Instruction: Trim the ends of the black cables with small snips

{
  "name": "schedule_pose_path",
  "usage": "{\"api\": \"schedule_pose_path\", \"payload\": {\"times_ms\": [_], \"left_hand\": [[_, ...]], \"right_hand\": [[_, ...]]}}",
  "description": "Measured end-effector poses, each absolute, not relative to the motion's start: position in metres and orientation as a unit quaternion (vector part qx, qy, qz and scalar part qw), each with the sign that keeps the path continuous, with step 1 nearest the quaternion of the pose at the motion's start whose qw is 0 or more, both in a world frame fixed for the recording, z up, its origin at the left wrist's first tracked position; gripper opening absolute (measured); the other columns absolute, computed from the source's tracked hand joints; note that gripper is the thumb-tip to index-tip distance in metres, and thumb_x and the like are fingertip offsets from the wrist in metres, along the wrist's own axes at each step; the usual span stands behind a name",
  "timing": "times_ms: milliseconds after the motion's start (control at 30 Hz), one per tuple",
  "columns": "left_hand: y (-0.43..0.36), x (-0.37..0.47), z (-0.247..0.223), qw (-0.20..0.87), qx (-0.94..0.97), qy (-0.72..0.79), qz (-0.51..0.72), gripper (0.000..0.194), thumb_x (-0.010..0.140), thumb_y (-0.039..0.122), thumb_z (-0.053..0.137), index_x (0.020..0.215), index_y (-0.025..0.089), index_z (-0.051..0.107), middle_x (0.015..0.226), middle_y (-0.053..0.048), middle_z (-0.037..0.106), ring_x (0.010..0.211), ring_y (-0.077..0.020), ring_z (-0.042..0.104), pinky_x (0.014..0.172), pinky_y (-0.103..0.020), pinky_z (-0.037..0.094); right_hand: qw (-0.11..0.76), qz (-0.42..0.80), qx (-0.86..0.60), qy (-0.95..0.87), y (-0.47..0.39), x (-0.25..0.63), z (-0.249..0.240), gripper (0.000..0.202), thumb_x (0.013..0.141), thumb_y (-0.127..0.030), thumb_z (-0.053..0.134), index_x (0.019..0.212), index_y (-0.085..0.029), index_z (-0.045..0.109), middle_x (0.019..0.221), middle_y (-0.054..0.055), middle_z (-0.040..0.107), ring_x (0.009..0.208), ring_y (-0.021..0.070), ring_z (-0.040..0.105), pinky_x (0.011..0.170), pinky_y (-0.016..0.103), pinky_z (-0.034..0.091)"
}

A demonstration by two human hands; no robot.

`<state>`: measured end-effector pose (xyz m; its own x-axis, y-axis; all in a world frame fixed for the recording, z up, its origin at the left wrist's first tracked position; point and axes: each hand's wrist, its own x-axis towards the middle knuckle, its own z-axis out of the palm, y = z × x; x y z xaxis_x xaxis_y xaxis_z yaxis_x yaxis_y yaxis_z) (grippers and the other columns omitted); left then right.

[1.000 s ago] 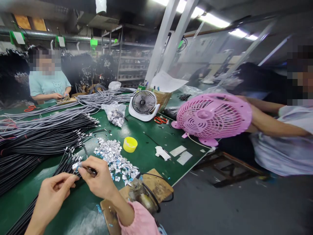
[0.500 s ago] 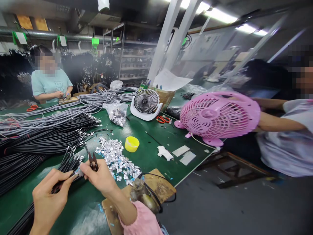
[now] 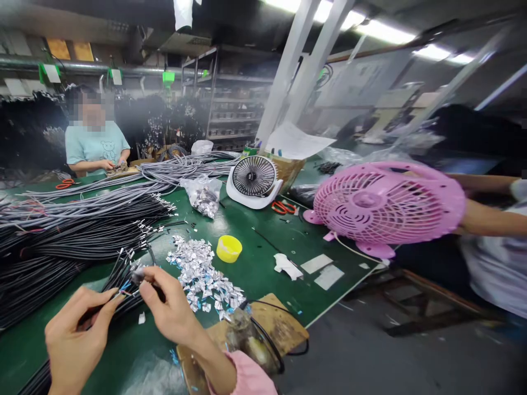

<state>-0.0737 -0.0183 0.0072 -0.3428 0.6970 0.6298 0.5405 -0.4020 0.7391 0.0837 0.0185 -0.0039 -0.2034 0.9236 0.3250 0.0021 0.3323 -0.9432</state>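
The right hand [image 3: 167,299] has drawn back, fingers [image 3: 161,276] curled, hold unclear; the left hand [image 3: 78,332] pinches a cable [image 3: 123,292].

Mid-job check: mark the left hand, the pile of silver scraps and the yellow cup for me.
Left hand [image 3: 78,332]: head view, on the middle of the hand.
Pile of silver scraps [image 3: 206,278]: head view, around the pile's middle.
Yellow cup [image 3: 228,256]: head view, on its outer front wall.

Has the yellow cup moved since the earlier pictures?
No; against the white fan, the yellow cup keeps its place. The view shifted, so both appear farther right.
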Motion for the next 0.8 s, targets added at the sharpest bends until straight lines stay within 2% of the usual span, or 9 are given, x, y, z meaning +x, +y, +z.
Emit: {"api": "schedule_pose_path", "payload": {"times_ms": [67, 167, 267, 433, 533, 667, 800], "left_hand": [[-0.019, -0.074, 0.008, 0.065, 0.572, 0.533, 0.620, 0.015, 0.067, 0.035, 0.086, 0.075, 0.025, 0.079, 0.053, 0.006, 0.057, 0.042, -0.0099, 0.046, 0.035, -0.022, 0.031], [-0.022, -0.068, 0.014, 0.094, 0.562, 0.541, 0.619, 0.011, 0.068, 0.035, 0.084, 0.073, 0.027, 0.079, 0.054, 0.006, 0.057, 0.046, -0.0100, 0.047, 0.038, -0.022, 0.031], [-0.026, -0.060, 0.021, 0.126, 0.545, 0.560, 0.611, 0.008, 0.070, 0.036, 0.082, 0.069, 0.028, 0.079, 0.054, 0.006, 0.057, 0.049, -0.0098, 0.046, 0.040, -0.022, 0.030], [-0.028, -0.055, 0.026, 0.139, 0.538, 0.576, 0.600, 0.008, 0.068, 0.036, 0.080, 0.067, 0.029, 0.078, 0.053, 0.007, 0.055, 0.048, -0.0100, 0.044, 0.041, -0.023, 0.030], [-0.029, -0.055, 0.025, 0.129, 0.544, 0.579, 0.593, 0.008, 0.070, 0.036, 0.078, 0.068, 0.028, 0.078, 0.054, 0.006, 0.056, 0.049, -0.0105, 0.045, 0.041, -0.023, 0.030], [-0.027, -0.059, 0.020, 0.089, 0.571, 0.571, 0.583, 0.008, 0.074, 0.036, 0.077, 0.070, 0.028, 0.077, 0.056, 0.007, 0.058, 0.046, -0.0095, 0.044, 0.040, -0.023, 0.030], [-0.023, -0.066, 0.013, 0.026, 0.625, 0.539, 0.564, 0.009, 0.080, 0.037, 0.075, 0.077, 0.028, 0.077, 0.061, 0.007, 0.064, 0.044, -0.0091, 0.048, 0.041, -0.022, 0.036]], "right_hand": [[0.517, 0.418, -0.353, -0.658, 0.018, 0.084, -0.006, 0.030, 0.098, -0.044, 0.055, 0.107, -0.023, 0.075, 0.089, 0.004, 0.069, 0.084, 0.0182, 0.063, 0.077, 0.028, 0.051], [0.520, 0.408, -0.320, -0.679, 0.020, 0.084, -0.009, 0.036, 0.100, -0.045, 0.050, 0.093, -0.023, 0.078, 0.083, 0.004, 0.067, 0.078, 0.0180, 0.061, 0.076, 0.029, 0.052], [0.519, 0.408, -0.297, -0.690, 0.022, 0.085, -0.011, 0.039, 0.100, -0.044, 0.049, 0.084, -0.022, 0.078, 0.074, 0.003, 0.064, 0.068, 0.0162, 0.057, 0.070, 0.028, 0.051], [0.521, 0.425, -0.285, -0.684, 0.024, 0.086, -0.012, 0.035, 0.097, -0.041, 0.055, 0.079, -0.019, 0.076, 0.065, 0.001, 0.059, 0.059, 0.0140, 0.050, 0.056, 0.026, 0.044], [0.520, 0.425, -0.290, -0.682, 0.023, 0.086, -0.011, 0.040, 0.098, -0.044, 0.055, 0.073, -0.019, 0.074, 0.063, 0.001, 0.060, 0.059, 0.0141, 0.050, 0.054, 0.026, 0.041], [0.530, 0.409, -0.274, -0.690, 0.023, 0.086, -0.009, 0.037, 0.097, -0.036, 0.055, 0.068, -0.020, 0.071, 0.062, 0.000, 0.059, 0.059, 0.0135, 0.050, 0.057, 0.027, 0.038], [0.526, 0.395, -0.303, -0.689, 0.023, 0.087, -0.015, 0.030, 0.096, -0.033, 0.056, 0.076, -0.020, 0.075, 0.061, -0.001, 0.056, 0.056, 0.0137, 0.047, 0.054, 0.027, 0.037]]}}
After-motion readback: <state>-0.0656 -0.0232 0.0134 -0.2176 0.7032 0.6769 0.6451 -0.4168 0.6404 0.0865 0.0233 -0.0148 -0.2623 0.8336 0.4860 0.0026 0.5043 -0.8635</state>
